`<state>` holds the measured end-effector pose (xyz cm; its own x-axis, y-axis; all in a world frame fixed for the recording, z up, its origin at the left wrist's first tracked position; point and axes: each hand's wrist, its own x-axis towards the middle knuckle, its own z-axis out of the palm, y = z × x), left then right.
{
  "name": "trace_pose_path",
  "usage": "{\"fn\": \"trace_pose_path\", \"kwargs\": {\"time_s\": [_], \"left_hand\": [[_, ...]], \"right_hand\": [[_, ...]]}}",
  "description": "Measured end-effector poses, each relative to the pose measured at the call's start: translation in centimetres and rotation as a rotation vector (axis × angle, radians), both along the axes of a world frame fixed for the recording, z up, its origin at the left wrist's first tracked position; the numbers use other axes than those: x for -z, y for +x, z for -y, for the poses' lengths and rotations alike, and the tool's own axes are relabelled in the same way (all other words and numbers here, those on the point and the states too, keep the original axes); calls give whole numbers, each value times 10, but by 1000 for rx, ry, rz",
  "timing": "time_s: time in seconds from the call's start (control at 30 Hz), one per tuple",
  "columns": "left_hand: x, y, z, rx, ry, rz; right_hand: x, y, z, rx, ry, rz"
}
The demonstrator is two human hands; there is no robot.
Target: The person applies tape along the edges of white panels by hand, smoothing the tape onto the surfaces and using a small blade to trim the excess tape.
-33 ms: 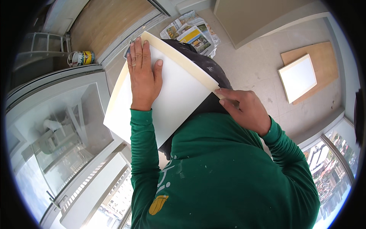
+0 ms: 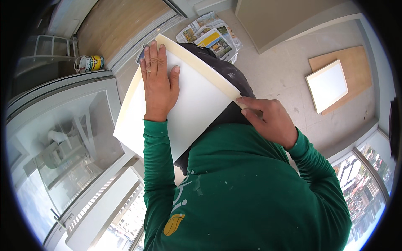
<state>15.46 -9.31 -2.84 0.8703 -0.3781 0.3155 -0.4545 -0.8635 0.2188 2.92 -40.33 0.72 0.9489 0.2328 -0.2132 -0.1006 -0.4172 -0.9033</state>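
Observation:
A white panel (image 2: 197,96) with a cream strip (image 2: 201,66) along its edges lies tilted across my lap, over dark trousers. My left hand (image 2: 161,83) rests flat on the panel near its far left corner, fingers stretched out and thumb apart. At the panel's right corner my right hand (image 2: 270,119) is closed, thumb and forefinger pinching the end of the cream strip. The fingers partly hide what lies between them. A small blue-grey thing (image 2: 143,53) shows behind my left fingertips, and I cannot tell what it is.
Ahead on the tiled floor lie printed paper sheets (image 2: 217,42). A second white panel (image 2: 327,87) rests on a brown board (image 2: 360,67) at the right. A paint bucket (image 2: 90,63) stands at the far left, beyond a glazed door (image 2: 67,138). A beige panel (image 2: 276,21) stands ahead.
My left hand has shifted very slightly to the right on the panel. The right hand and the panel look the same.

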Motion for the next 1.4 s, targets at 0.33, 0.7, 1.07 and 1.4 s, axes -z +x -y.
{"fn": "trace_pose_path", "kwargs": {"time_s": [0.33, 0.7, 1.07, 1.4], "left_hand": [[1, -1, 1, 7, 80, -3], [6, -2, -1, 14, 107, 2], [8, 0, -3, 8, 112, -17], [7, -1, -1, 19, 105, 0]], "right_hand": [[4, -6, 0, 7, 0, 44], [7, -5, 0, -21, -91, 66], [10, -6, -2, -16, -89, 85], [11, -6, -1, -11, -99, 69]]}}
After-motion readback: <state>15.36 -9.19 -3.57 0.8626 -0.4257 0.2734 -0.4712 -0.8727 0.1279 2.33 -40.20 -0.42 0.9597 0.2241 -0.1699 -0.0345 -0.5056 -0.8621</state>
